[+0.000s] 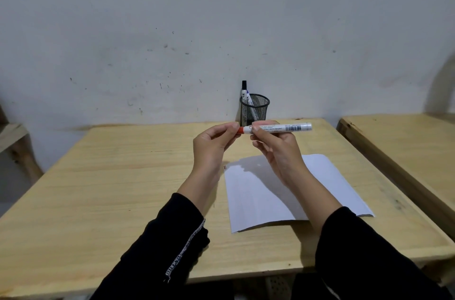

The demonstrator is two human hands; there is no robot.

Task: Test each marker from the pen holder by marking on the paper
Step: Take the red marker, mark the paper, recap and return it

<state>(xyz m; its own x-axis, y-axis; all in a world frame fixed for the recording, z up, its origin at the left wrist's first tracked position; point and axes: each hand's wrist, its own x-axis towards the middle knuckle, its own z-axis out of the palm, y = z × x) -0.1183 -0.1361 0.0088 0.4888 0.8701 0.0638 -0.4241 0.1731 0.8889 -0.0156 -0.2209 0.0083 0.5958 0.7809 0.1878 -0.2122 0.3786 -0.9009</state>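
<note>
Three markers were in view in total. One white marker (278, 128) was held level in the air, in front of the pen holder (254, 110) and above the far part of the surface (118, 176). Its barrel carried a barcode near the right end and some lines of small print, but the print was too small to read, so no brand could be told. The right hand (273, 149) was closed around the middle of the barrel, with the thumb on top. The left hand (213, 146) pinched the red cap (240, 130) at the marker's left end between thumb and fingertips; the cap sat against the barrel. From the hands, the one black mesh pen holder stood at 12 o'clock, against the wall (221, 16). Two markers stood inside it: one with a black cap (244, 89), upright and tallest, and one with a blue end (249, 98), leaning. Their labels could not be read. One sheet of white paper (248, 201) lay flat on the surface at 6 o'clock from the hands, partly under the right forearm; a tiny red mark showed at its far left corner. Both arms wore black sleeves (172, 250). A second wooden surface (406, 137) stood at 3 o'clock.
</note>
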